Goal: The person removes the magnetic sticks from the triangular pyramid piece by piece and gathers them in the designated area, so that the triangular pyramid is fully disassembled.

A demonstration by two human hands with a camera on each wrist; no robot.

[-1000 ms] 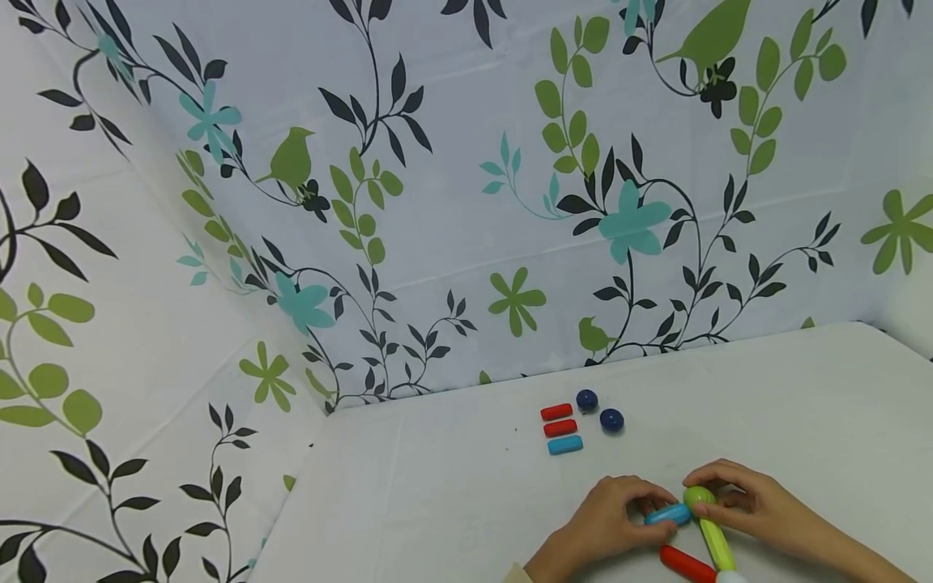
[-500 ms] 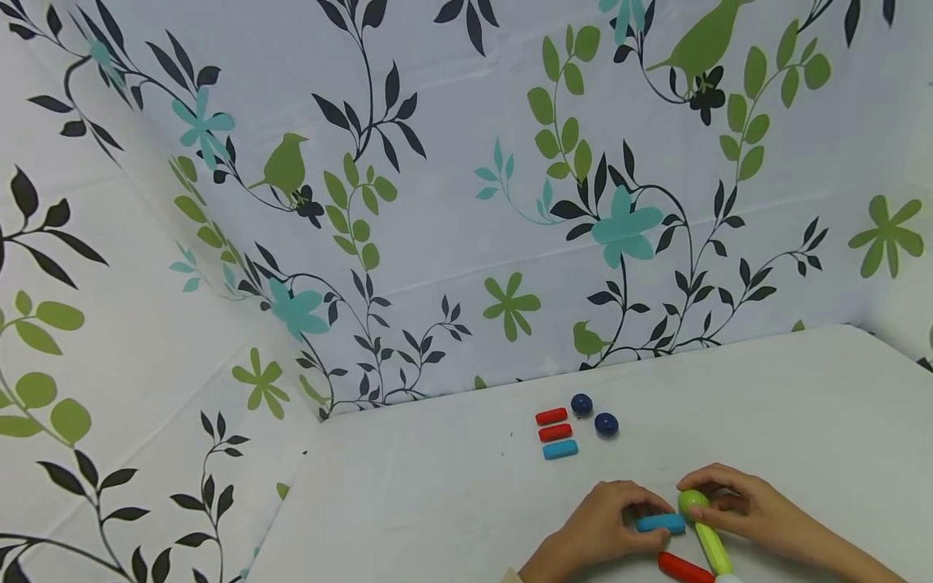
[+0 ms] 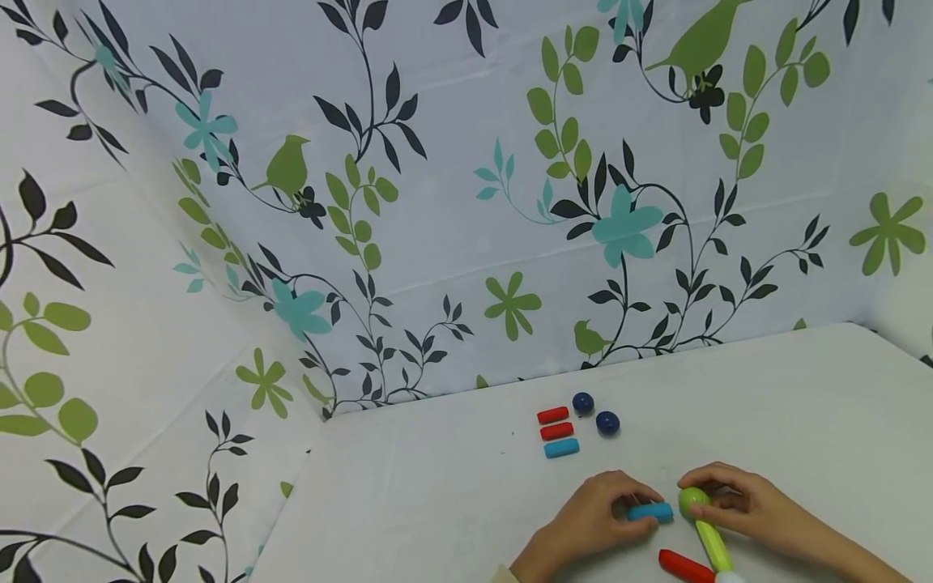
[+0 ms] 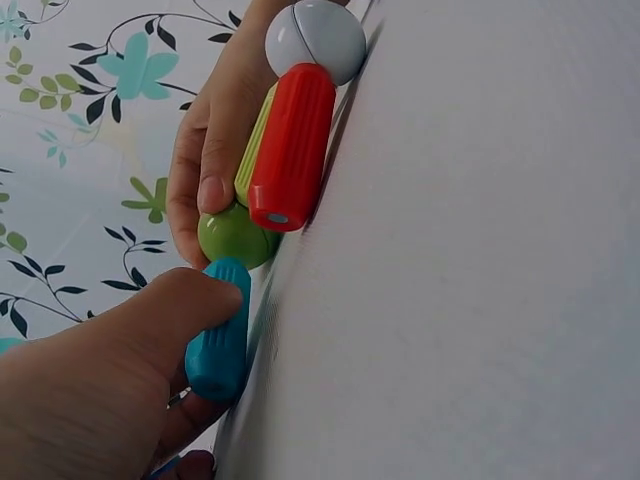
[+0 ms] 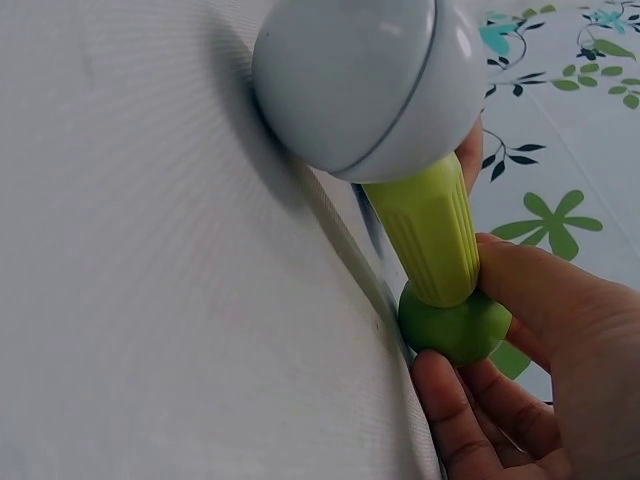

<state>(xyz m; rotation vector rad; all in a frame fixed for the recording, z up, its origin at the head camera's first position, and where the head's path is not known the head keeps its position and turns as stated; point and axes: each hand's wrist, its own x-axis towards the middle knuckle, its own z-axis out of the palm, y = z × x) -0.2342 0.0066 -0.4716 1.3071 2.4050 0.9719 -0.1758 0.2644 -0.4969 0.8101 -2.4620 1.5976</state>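
Your left hand [image 3: 599, 517] pinches a blue ribbed rod [image 3: 651, 512] close to the desk [image 3: 437, 478]; its long axis points right, toward the nearby green ball [image 3: 691, 502] your right hand's [image 3: 751, 504] fingers hold.

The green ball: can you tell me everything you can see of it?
The green ball is smooth, shiny and plastic-looking. One end of a ribbed yellow-green stick meets it. It seems to rest on the white table, held between the right hand's thumb and fingers. In the head view, a gap separates it from the blue stick.
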